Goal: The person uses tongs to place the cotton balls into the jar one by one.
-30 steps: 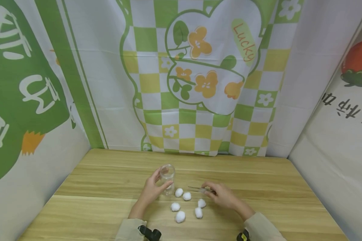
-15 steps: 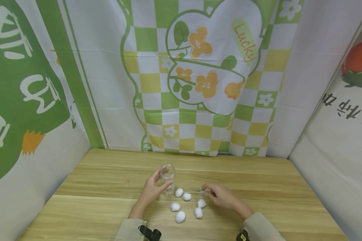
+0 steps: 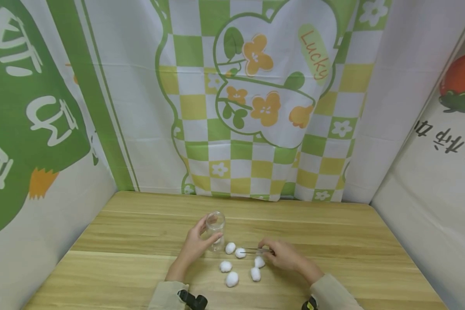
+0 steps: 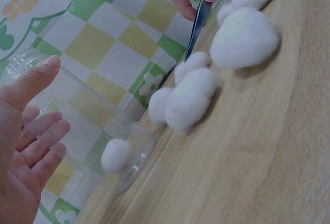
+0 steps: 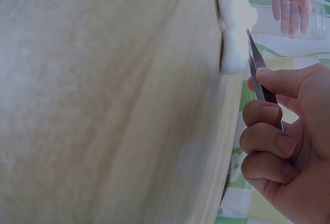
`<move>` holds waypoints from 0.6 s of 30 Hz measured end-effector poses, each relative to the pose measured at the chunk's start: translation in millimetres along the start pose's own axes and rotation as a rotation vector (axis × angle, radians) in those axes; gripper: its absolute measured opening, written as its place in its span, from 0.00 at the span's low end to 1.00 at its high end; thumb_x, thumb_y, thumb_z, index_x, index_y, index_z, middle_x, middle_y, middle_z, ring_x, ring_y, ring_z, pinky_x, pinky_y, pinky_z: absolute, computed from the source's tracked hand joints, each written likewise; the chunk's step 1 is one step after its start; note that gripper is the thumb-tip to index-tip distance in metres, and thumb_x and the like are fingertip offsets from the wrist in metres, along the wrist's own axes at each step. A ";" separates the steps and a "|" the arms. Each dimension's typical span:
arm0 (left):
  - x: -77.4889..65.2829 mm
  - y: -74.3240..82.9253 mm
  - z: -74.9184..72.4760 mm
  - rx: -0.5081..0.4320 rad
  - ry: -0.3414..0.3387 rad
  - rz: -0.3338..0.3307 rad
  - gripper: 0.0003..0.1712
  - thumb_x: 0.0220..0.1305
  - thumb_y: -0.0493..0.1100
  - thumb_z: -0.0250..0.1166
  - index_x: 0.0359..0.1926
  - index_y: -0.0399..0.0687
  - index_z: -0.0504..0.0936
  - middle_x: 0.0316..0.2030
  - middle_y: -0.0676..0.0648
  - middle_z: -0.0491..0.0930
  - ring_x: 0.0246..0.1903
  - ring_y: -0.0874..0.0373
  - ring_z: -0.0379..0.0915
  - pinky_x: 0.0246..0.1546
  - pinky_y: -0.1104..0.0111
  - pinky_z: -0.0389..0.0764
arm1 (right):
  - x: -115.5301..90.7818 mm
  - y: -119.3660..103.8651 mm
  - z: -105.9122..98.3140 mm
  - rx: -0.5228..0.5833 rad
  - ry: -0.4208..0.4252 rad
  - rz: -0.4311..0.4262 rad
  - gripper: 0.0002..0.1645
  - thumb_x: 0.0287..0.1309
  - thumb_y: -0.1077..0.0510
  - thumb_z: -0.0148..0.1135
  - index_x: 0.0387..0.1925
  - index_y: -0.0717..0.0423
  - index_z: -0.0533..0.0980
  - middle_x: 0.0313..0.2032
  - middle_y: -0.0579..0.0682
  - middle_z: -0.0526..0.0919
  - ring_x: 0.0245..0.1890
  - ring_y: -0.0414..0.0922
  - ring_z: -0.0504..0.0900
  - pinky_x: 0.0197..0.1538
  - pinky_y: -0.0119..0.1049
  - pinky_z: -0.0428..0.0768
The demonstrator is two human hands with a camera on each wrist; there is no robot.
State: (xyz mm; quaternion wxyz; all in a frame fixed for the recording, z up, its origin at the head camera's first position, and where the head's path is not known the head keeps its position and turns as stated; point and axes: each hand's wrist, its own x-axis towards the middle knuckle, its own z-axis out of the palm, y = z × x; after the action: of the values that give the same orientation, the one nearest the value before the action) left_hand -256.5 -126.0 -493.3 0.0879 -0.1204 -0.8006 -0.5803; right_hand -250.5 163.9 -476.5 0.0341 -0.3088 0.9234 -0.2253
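Note:
A clear jar [image 3: 216, 230] stands upright on the table, and my left hand [image 3: 195, 242] holds it with the thumb on one side and fingers on the other. One cotton ball [image 4: 116, 155] lies inside at its bottom. My right hand [image 3: 286, 255] pinches metal tweezers [image 5: 262, 74] between thumb and curled fingers. Their tips point left and reach a white cotton ball [image 3: 240, 253], overlapping it in the head view. Beside that ball, closer to the jar, lies another cotton ball [image 3: 230, 248].
More loose cotton balls lie nearer me, including one at front [image 3: 232, 279] and a pair [image 3: 255, 274] just below the right hand. The wooden table [image 3: 139, 241] ends at a printed curtain [image 3: 201, 163] behind, with cloth walls on both sides.
My right hand has shifted slightly, and the tweezers have moved left and down, so their tips now reach the cotton ball. The left hand and jar stay in place.

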 end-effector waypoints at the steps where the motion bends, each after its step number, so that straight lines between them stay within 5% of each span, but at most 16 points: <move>1: 0.0 0.2 -0.1 -0.001 -0.001 -0.002 0.35 0.57 0.42 0.70 0.65 0.42 0.68 0.61 0.39 0.76 0.65 0.42 0.69 0.70 0.49 0.67 | 0.1 -0.1 0.2 0.007 -0.006 0.004 0.10 0.62 0.59 0.59 0.46 0.51 0.77 0.21 0.42 0.74 0.20 0.30 0.62 0.20 0.23 0.62; 12: 0.2 0.1 0.1 0.003 -0.002 -0.004 0.35 0.57 0.42 0.70 0.65 0.43 0.68 0.61 0.39 0.76 0.64 0.42 0.70 0.70 0.48 0.67 | 0.3 1.2 7.2 -0.031 -0.003 0.015 0.10 0.63 0.58 0.59 0.46 0.51 0.77 0.32 0.49 0.85 0.26 0.32 0.72 0.25 0.25 0.68; 18: -0.6 1.5 0.1 -0.004 -0.002 -0.005 0.35 0.57 0.42 0.70 0.65 0.42 0.69 0.60 0.39 0.76 0.64 0.42 0.70 0.70 0.48 0.67 | -0.8 -0.6 8.0 -0.072 0.026 0.025 0.09 0.63 0.58 0.59 0.45 0.49 0.77 0.41 0.51 0.87 0.38 0.44 0.84 0.33 0.34 0.79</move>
State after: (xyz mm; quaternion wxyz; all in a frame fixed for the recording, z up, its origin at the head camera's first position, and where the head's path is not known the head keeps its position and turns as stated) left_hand -255.5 -125.6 -492.1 0.0855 -0.1191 -0.7999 -0.5820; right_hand -247.8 160.8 -483.4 0.0140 -0.2954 0.9351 -0.1954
